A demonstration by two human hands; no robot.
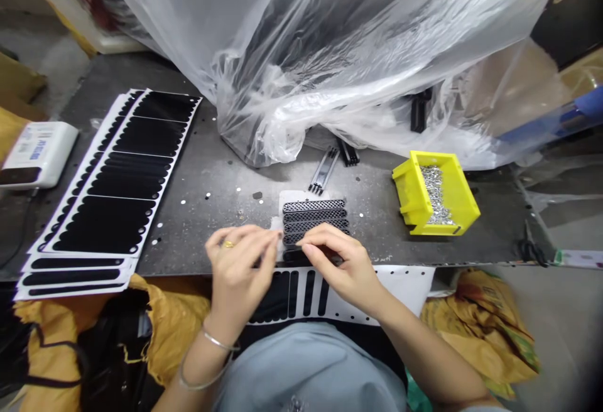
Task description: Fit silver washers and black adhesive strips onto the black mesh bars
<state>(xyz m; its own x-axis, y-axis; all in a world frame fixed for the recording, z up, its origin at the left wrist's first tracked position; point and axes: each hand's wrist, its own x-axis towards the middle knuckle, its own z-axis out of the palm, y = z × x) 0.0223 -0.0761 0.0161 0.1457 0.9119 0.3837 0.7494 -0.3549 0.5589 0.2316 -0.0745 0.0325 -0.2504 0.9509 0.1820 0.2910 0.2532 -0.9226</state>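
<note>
Several black strips with a lattice pattern (315, 216) lie side by side on a pale backing at the table's front edge. Over their left end is my left hand (242, 264), thumb and forefinger pinched together; whatever is between the tips is too small to name. My right hand (343, 264) reaches across the nearer strips, its thumb and fingertips closed and pointing left. I cannot make out what it holds. Under both hands, a white sheet with black adhesive-looking shapes (355, 296) lies across my lap, partly hidden by the hands.
Small silvery pieces (438, 195) fill part of a yellow bin (464, 205) on the right. Stacked sheets of black stickers (113, 192) lie left, beside a white device (42, 151). Clear plastic (330, 54) drapes over the back; narrow black-ended parts (325, 170) lie before it.
</note>
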